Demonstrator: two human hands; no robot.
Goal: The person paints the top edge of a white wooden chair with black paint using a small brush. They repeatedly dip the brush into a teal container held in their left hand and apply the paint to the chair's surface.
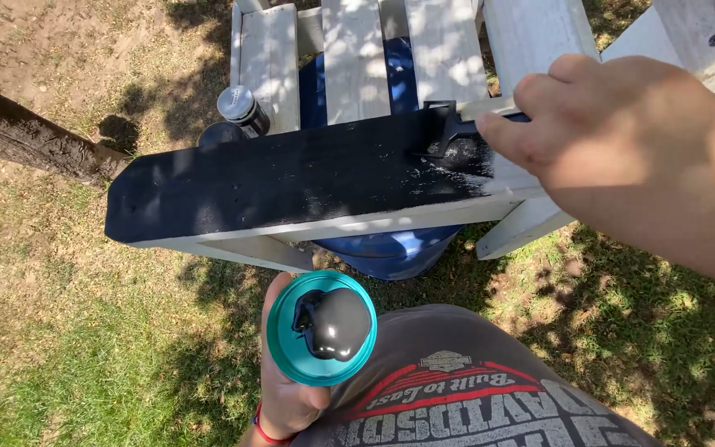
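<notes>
My right hand [622, 149] grips a black paintbrush [448, 132] whose bristles rest on the flat armrest board [291, 186] of a white wooden chair. Most of that board is covered in black paint; its right end and front edge still show white. My left hand [283, 389] holds a round teal lid [321, 327] close to my body, with a glossy puddle of black paint on it.
A small dark can with a silver top [242, 109] stands behind the board. A blue barrel [391, 248] sits under the chair's white slats [357, 50]. A dark wooden beam [26, 136] juts in from the left. Grass and bare dirt lie all around.
</notes>
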